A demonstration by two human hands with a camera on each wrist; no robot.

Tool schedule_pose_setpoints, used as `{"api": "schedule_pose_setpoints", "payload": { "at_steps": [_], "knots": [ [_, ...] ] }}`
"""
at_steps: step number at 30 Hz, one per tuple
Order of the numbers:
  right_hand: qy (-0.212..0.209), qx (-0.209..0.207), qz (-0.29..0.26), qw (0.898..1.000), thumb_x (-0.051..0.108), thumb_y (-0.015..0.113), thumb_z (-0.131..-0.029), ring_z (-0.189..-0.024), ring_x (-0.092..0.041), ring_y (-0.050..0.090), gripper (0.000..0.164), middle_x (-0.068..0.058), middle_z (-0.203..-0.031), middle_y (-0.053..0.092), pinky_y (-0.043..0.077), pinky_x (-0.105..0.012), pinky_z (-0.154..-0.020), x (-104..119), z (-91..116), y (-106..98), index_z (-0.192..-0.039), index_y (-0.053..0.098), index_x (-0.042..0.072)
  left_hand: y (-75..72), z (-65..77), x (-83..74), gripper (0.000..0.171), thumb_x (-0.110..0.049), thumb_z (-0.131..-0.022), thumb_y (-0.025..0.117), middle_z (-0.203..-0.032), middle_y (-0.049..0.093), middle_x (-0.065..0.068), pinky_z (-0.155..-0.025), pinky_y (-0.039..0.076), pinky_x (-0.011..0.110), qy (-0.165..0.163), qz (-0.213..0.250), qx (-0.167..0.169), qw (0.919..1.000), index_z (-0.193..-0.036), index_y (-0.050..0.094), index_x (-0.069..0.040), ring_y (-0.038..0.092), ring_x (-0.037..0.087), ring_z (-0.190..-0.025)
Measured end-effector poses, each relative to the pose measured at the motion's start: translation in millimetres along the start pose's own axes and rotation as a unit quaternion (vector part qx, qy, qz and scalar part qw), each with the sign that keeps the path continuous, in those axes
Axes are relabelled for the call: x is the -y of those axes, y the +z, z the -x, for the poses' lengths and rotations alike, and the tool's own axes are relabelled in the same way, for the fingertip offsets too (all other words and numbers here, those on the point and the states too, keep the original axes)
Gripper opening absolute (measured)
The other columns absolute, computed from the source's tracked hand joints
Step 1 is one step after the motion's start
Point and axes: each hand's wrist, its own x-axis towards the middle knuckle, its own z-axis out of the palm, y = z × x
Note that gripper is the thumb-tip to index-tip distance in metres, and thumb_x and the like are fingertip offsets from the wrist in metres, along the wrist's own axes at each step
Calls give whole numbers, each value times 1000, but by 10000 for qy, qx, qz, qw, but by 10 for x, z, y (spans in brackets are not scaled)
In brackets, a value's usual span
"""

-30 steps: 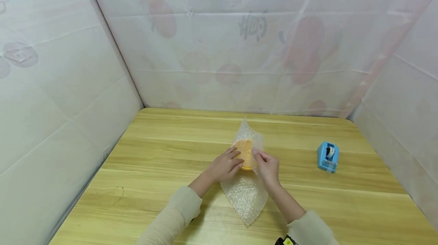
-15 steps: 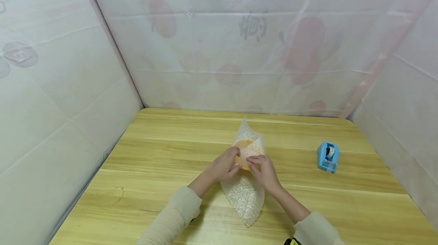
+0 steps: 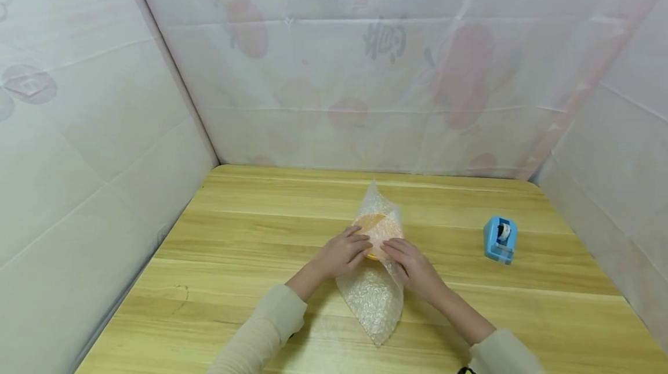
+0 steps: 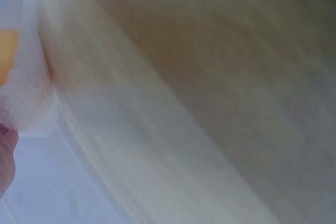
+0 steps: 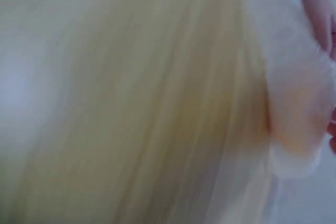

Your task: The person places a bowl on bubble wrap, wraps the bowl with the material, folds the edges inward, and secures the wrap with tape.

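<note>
In the head view a sheet of bubble wrap point(image 3: 373, 304) lies on the table with its pointed ends toward and away from me. Folded partly inside it is a round orange object point(image 3: 370, 221) with a rim, perhaps a dish; its full shape is hidden. My left hand point(image 3: 338, 254) rests on the left side of the bundle, fingers laid over the wrap. From the right, my right hand point(image 3: 414, 267) presses the folded flap down with extended fingers. The left wrist view catches the wrap point(image 4: 34, 95) at its left edge; the right wrist view shows the bundle blurred.
A blue tape dispenser point(image 3: 499, 240) with a roll of tape stands to the right on the wooden table point(image 3: 235, 235). Pale printed cloth walls point(image 3: 323, 84) rise behind the table and along both sides.
My right hand has brought the right flap of bubble wrap leftward over the orange object, then changed from pinching it to pressing it flat. My left hand stays at the left side.
</note>
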Motion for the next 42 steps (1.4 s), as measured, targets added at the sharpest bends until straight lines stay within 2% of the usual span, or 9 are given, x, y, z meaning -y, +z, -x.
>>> {"api": "schedule_pose_setpoints", "payload": {
  "at_steps": [2,6,10,15,19,28,34,38,42],
  "knots": [
    [-748,-24,885,9933,-10,58,-74,-104,-32,60,39,-16,-113,64,51,-43,-86,-23,51,-37,-111,63,-3,1,-1,-1,27,-21,-97,46,-114,67,7,-110,33,36,48,-41,-25,10000,-108,67,-8,55,24,-120],
    [-1742,141,1984,9644,-2,33,-93,-110,-28,58,37,-16,-124,59,48,-38,-93,-45,161,-73,-122,55,-1,-4,0,-7,27,-21,-96,46,-114,67,7,-110,33,36,42,-147,-8,9999,-107,68,-9,54,24,-120],
    [-2089,386,2319,9493,1,8,-100,-117,-30,54,51,-17,-131,54,45,-40,-98,-50,237,-70,-128,50,0,-14,-2,-14,28,-22,-97,46,-116,66,6,-111,32,36,-16,-214,80,9997,-107,68,-9,54,24,-121],
    [-2332,481,2555,9370,-3,10,-98,-117,-28,55,52,-14,-130,55,48,-39,-95,-67,274,-56,-126,53,3,-27,-7,-28,29,-22,-97,46,-117,66,6,-111,32,36,-86,-244,156,9995,-107,69,-9,52,24,-122],
    [-2368,310,2297,9435,-3,14,-97,-113,-28,57,50,-14,-127,58,49,-39,-93,-81,275,-48,-124,56,3,-23,-8,-32,28,-22,-97,46,-118,65,6,-111,33,36,-101,-276,183,9994,-107,69,-9,52,25,-123],
    [-2018,-137,899,9752,21,24,-103,-111,-27,59,45,-13,-120,63,37,-29,-107,-119,242,-29,-116,62,1,-15,-11,-21,28,-21,-97,45,-117,66,7,-111,32,36,-57,-215,168,9996,-107,68,-9,54,23,-121],
    [-1001,-194,-325,9943,21,38,-100,-110,-29,60,36,-11,-116,65,34,-16,-106,-89,237,-18,-117,63,2,-10,-14,-13,27,-19,-96,47,-112,68,8,-110,33,37,109,-97,9,9999,-105,69,-7,58,22,-116],
    [-147,-318,-1067,9937,5,56,-90,-105,-35,60,23,-13,-110,67,39,-14,-100,-60,212,14,-111,66,4,-12,-15,-9,26,-18,-96,47,-112,68,8,-110,33,38,106,27,25,9999,-105,69,-6,58,23,-116],
    [437,-767,-1670,9820,-15,60,-78,-83,-24,66,26,-19,-98,69,50,-10,-75,-34,137,74,-98,68,-1,-19,-14,-13,29,-20,-97,44,-116,66,7,-112,30,38,-214,331,292,9988,-108,67,-8,52,24,-123]
  ]
}}
